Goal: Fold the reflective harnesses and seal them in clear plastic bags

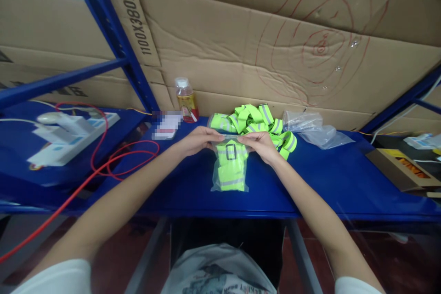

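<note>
My left hand (201, 140) and my right hand (258, 144) pinch the top edge of a clear plastic bag (215, 179), one at each side. Inside the bag lies a folded neon-yellow reflective strap (231, 173) with grey stripes and a dark rectangular buckle (231, 151). The bag's closed end points toward me, over the blue table. Just behind my hands is a heap of loose neon-yellow reflective straps (253, 118). Both hands have thumb and fingers pressed together on the plastic.
Clear plastic bags (317, 129) lie on the blue table (330, 174) right of the straps. A bottle (187, 101) stands against the cardboard. At left are a power strip (74, 140) and a red cable (99, 167). An open cardboard box (396, 170) sits at right.
</note>
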